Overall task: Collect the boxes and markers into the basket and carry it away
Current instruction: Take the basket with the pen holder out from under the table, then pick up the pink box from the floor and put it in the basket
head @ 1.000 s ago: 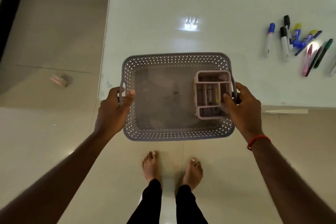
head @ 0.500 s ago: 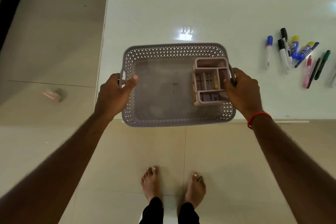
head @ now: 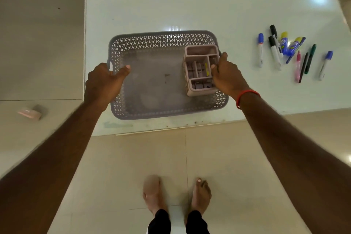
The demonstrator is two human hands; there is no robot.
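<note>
A grey perforated basket [head: 161,41] sits on the white table [head: 190,11], near its front left corner. Inside it, at the right end, stands a pink divided box [head: 199,51] with small items in its compartments. My left hand [head: 102,81] grips the basket's left handle, thumb lying over the rim. My right hand [head: 228,76] grips the right handle, beside the pink box. Several markers and pens [head: 281,49] lie loose on the table to the right of the basket, apart from it.
The table's front edge [head: 171,129] runs just below the basket, with beige tiled floor and my bare feet [head: 176,194] beneath. A small pink object [head: 30,113] lies on the floor to the left. A dark strip crosses the floor behind the table.
The basket, held in both hands, has moved forward from over the table's edge and floor and now lies fully on the tabletop. Both hands stay at the handles.
</note>
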